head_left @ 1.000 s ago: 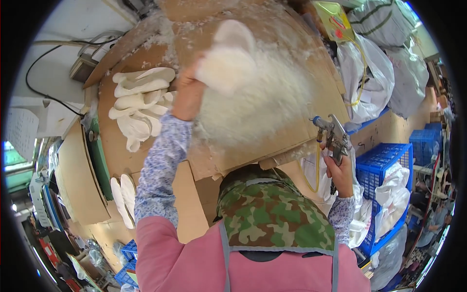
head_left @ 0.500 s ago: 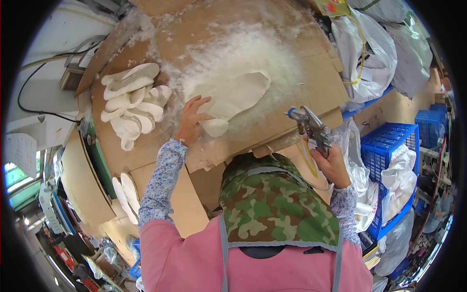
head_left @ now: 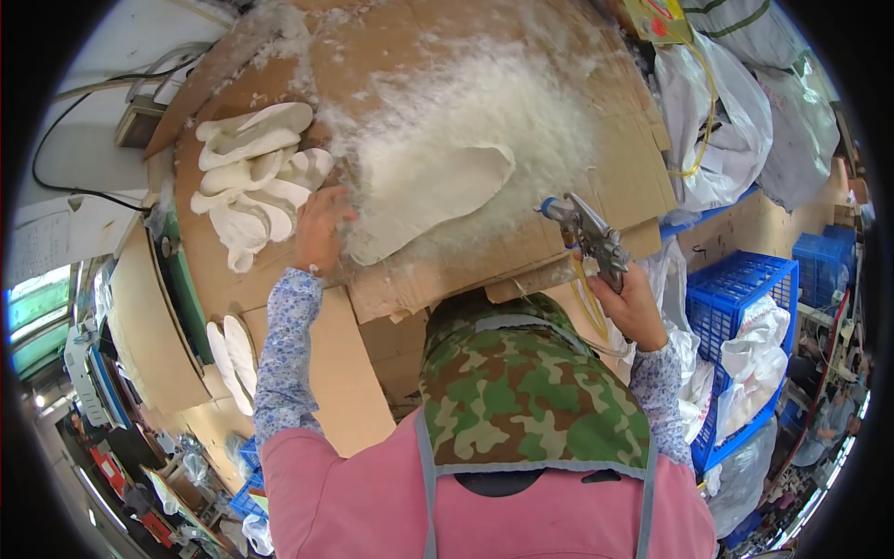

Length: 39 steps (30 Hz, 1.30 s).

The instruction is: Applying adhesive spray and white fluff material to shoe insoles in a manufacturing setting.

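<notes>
A large off-white insole-shaped piece point(head_left: 438, 200) lies flat on the fluff-covered cardboard point(head_left: 615, 172) before me. My left hand point(head_left: 321, 231) is beside its near left end, close to a pile of similar white insole-shaped pieces point(head_left: 247, 154). Its fingers are a little blurred, but they look apart with nothing between them. On the other side, my right hand point(head_left: 635, 312) grips the handle of a metal spray gun point(head_left: 589, 238) with a blue nozzle. The nozzle points left, a short way off the flat piece.
White fluff point(head_left: 484, 98) coats the cardboard beyond the piece. Another pair of white insoles point(head_left: 233, 359) lies at the lower left. To the right stand a blue crate point(head_left: 745, 279) with white bags and a large plastic bag point(head_left: 712, 121). A yellow hose point(head_left: 589, 300) hangs below the gun.
My left hand has let go of the flat piece and moved left toward the pile. The piece's folded near end now lies flat. The spray gun has shifted slightly left.
</notes>
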{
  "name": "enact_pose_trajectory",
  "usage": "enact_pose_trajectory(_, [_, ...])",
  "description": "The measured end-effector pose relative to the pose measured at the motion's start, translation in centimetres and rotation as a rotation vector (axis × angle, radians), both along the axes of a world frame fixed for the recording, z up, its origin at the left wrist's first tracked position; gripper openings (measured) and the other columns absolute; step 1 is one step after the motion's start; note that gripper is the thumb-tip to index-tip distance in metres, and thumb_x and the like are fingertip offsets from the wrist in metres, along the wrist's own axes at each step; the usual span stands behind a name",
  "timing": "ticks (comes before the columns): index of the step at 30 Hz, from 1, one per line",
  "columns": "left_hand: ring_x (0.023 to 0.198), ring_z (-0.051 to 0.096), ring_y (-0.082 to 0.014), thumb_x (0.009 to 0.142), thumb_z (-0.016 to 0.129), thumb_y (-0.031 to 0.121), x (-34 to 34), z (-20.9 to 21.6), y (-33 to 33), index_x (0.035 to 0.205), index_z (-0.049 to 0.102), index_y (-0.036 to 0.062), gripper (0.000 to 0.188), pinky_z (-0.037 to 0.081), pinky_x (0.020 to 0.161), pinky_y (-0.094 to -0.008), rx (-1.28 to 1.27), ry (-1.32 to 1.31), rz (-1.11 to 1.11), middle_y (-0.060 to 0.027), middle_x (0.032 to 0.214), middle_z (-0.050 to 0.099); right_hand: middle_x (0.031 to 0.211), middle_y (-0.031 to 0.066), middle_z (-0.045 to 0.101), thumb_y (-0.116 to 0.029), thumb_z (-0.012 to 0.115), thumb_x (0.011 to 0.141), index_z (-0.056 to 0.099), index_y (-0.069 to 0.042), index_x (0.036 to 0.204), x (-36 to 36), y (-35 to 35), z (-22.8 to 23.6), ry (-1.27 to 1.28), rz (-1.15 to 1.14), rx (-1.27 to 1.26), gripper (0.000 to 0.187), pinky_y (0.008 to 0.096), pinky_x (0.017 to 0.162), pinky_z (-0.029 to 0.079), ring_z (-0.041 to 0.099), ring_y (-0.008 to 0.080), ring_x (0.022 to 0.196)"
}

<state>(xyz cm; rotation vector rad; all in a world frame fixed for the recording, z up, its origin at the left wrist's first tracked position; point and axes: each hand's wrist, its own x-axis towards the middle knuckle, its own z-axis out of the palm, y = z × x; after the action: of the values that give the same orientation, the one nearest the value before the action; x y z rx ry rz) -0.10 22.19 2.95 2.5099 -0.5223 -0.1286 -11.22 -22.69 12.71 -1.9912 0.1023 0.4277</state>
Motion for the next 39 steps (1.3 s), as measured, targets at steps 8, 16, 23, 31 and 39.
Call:
enact_pose_trajectory(8, [0.118, 0.047, -0.0321, 0.076, 0.057, 0.003, 4.9, 0.1, -18.0, 0.111, 0.059, 0.0103, 0.036, 0.037, 0.096, -0.0486, -0.083, -0.381, -0.194, -0.0127, 0.122, 0.053, 0.073, -0.0013, 0.049, -0.002, 0.062, 0.084, 0.062, -0.003, 0.115, -0.2, -0.2, -0.2, -0.021, -0.068, 0.008, 0.031, 0.0257, 0.058, 0.035, 0.038, 0.0098, 0.064])
enact_pose_trajectory(16, [0.092, 0.06, -0.0265, 0.087, 0.054, 0.017, 10.4, -1.6, -23.6, 0.101, 0.067, 0.0118, 0.02, 0.047, 0.079, -0.0412, 0.174, 0.111, -0.2, -0.0075, 0.108, 0.064, 0.065, -0.0038, 0.042, -0.003, 0.062, 0.084, 0.062, -0.006, 0.117, -2.6, -3.5, -2.0, -0.039, -0.197, 0.004, 0.033, 0.0268, 0.054, 0.032, 0.035, 0.0086, 0.06])
enact_pose_trajectory(23, [0.083, 0.063, -0.0235, 0.09, 0.053, 0.015, 13.8, -1.2, -22.0, 0.113, 0.062, 0.0056, 0.026, 0.049, 0.079, -0.033, -0.401, 0.468, 0.107, -0.0121, 0.101, 0.066, 0.065, -0.009, 0.045, -0.007, 0.061, 0.088, 0.066, -0.009, 0.113, -1.9, -6.4, -2.0, 0.0, -0.352, 0.19, 0.026, 0.0207, 0.05, 0.032, 0.039, 0.0021, 0.055])
enact_pose_trajectory(31, [0.099, 0.057, -0.0282, 0.084, 0.058, 0.01, 9.2, -3.0, -17.4, 0.119, 0.059, 0.0088, 0.035, 0.047, 0.085, -0.0372, -0.052, -0.073, 0.11, -0.0144, 0.11, 0.057, 0.066, -0.0071, 0.051, -0.004, 0.058, 0.086, 0.066, -0.007, 0.115, -1.2, -9.2, -3.2, -0.048, -0.312, 0.125, 0.03, 0.0214, 0.047, 0.034, 0.042, 0.0023, 0.053])
enact_pose_trajectory(39, [0.101, 0.054, -0.033, 0.083, 0.062, 0.021, 6.5, -0.5, -21.0, 0.106, 0.059, 0.0086, 0.027, 0.045, 0.082, -0.0406, 0.304, -0.254, 0.153, -0.014, 0.107, 0.057, 0.077, -0.0043, 0.06, -0.004, 0.058, 0.086, 0.065, -0.005, 0.114, 1.5, -8.9, -2.3, -0.038, -0.286, 0.321, 0.028, 0.0219, 0.048, 0.036, 0.044, 0.0041, 0.052])
